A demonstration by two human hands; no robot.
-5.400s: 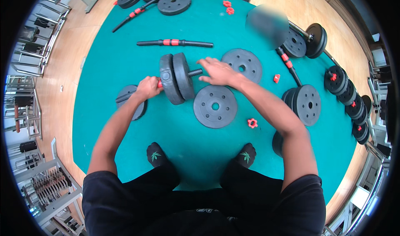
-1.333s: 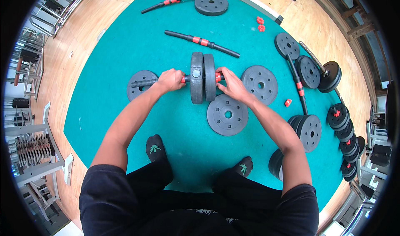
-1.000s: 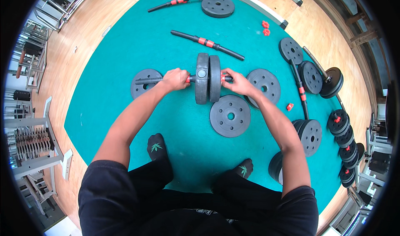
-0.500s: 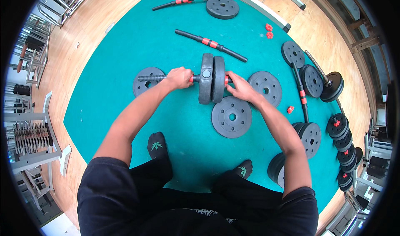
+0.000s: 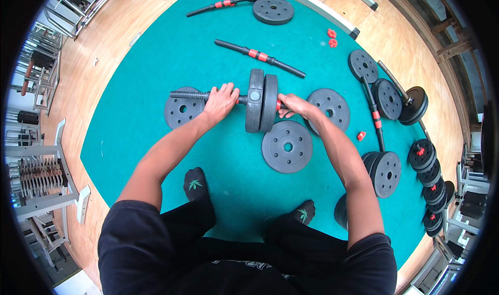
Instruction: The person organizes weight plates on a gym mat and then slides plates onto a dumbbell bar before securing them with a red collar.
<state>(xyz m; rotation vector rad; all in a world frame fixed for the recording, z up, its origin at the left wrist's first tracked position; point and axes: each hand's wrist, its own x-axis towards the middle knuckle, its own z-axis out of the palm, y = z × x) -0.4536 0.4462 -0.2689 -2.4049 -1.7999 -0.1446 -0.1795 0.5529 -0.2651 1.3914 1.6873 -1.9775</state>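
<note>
A black dumbbell bar (image 5: 188, 94) lies crosswise before me, with two dark grey weight plates (image 5: 254, 101) standing on edge around its right part. Over the bar's grip, left of the plates, my left hand (image 5: 222, 102) is laid with its fingers bent across it. To the right of the plates, my right hand (image 5: 295, 105) has its thumb and fingers closed about a red star-shaped nut (image 5: 279, 105) at the bar's end. The palm side of the left hand is hidden, and the nut shows only in part.
Loose plates lie flat under the bar's left end (image 5: 175, 116), below the right hand (image 5: 287, 149) and beyond it (image 5: 331, 110). A second bar (image 5: 260, 55) lies farther off on the green mat (image 5: 135, 133). Red nuts (image 5: 332, 38), a loaded bar (image 5: 414, 105) and stacked plates (image 5: 388, 175) line the right.
My left hand's fingers have loosened and straightened somewhat over the bar. The right hand's fingers have shifted round the red nut. The plates stay upright on the bar.
</note>
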